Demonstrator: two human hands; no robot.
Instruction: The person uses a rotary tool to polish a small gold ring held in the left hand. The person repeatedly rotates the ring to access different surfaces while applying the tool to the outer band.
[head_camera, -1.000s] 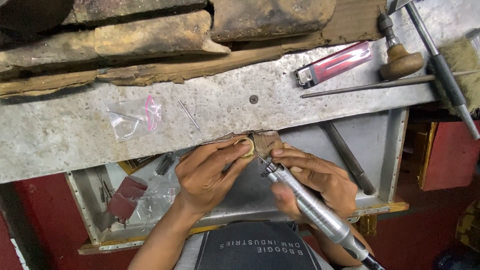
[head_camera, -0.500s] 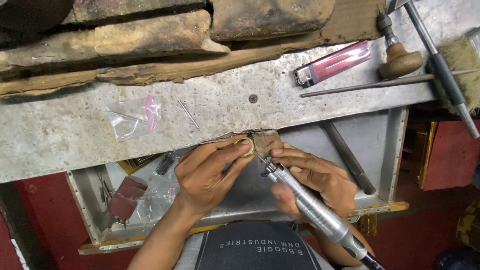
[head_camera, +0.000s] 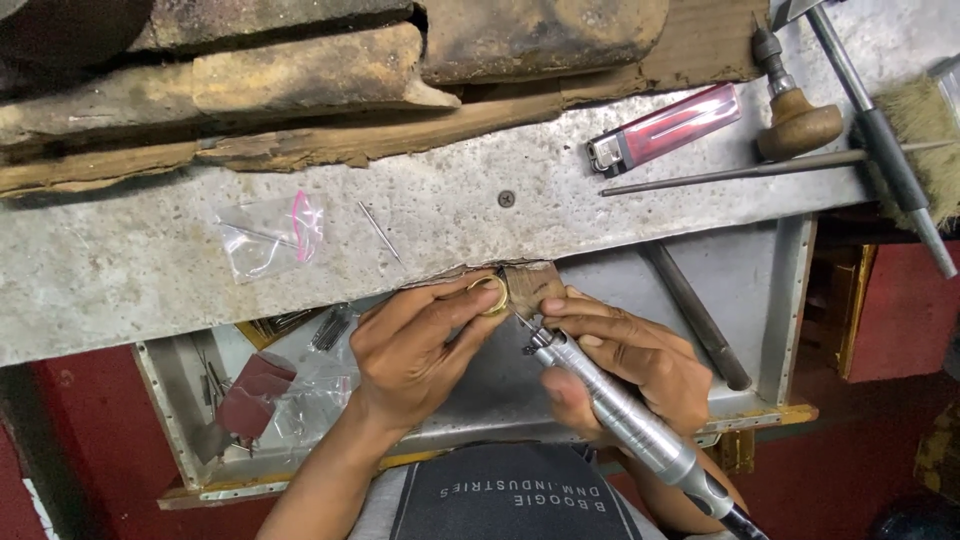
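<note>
I am pinching the gold ring (head_camera: 490, 296) in my left hand (head_camera: 420, 352) against the wooden peg (head_camera: 532, 287) for support, while my right hand (head_camera: 630, 362), fingers closed, is steering the rotary handpiece (head_camera: 620, 410) pen-style into it.

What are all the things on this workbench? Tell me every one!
Ring: one, gold, pinched in the left hand's fingertips against the wooden bench peg.
Bench peg: one, brown wood, at the bench's front edge.
Rotary handpiece: one, silver, in the right hand, tip near the ring.
Lighter: one, red, on the bench top right.
Wooden-handled tool: one, brown, beside the lighter.
Thin rod: one, grey, below the lighter.
Brush: one, pale bristles, far right.
Plastic bag: one, clear with pink, bench left.
Needle: one, silver, by the bag.
Metal tray: one, grey, under the bench.
Sandpaper piece: one, dark red, tray left.
Left hand: one, holding the ring.
Right hand: one, gripping the handpiece.
</note>
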